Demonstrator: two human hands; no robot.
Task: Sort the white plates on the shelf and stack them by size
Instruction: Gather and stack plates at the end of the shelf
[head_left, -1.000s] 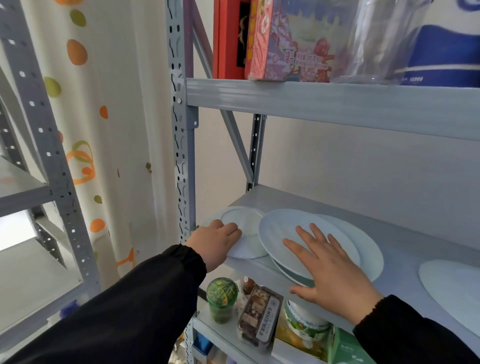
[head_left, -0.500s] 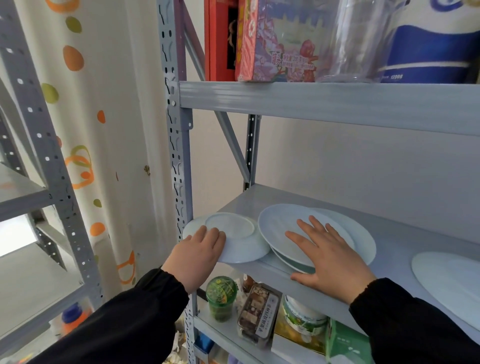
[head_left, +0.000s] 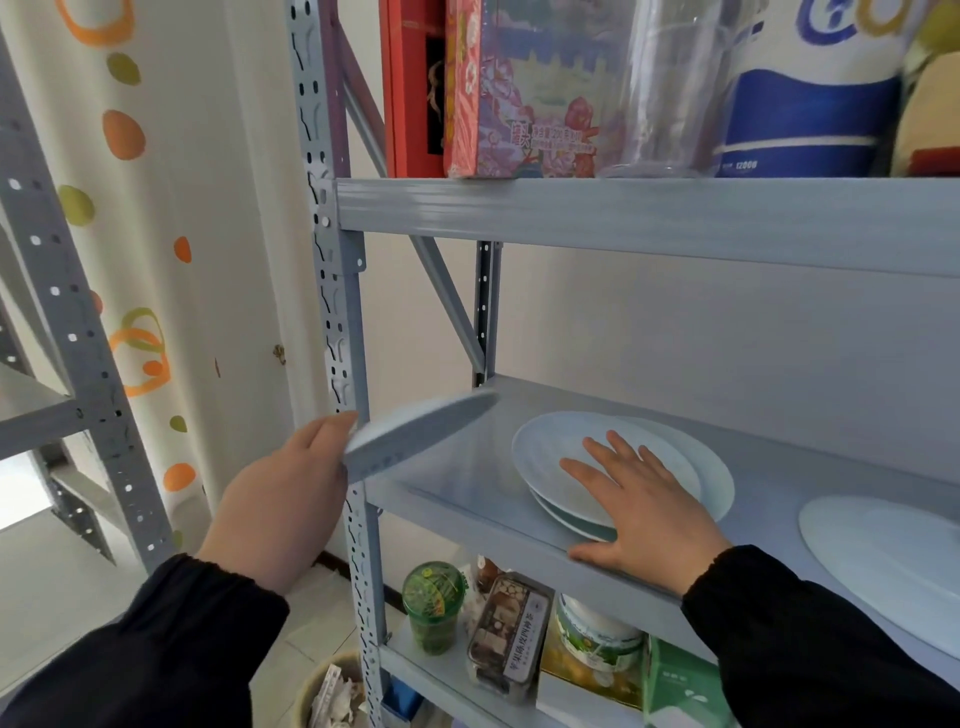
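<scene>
Head | left fingers (head_left: 332, 427) grip tilted plate (head_left: 415, 431) | right fingers (head_left: 621, 460) flat on stack (head_left: 556, 441) | labels (head_left: 540, 140) blurred

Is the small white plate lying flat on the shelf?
No, the left hand holds the small white plate tilted, not flat.

The person wears a dark top with long black sleeves: the left sleeve (head_left: 171, 649) and the right sleeve (head_left: 810, 639) are of plain, matte, slightly puffy fabric. Each ends at the wrist in a gathered, elasticated cuff. The left hand (head_left: 280, 499) and right hand (head_left: 644, 509) are bare.
</scene>
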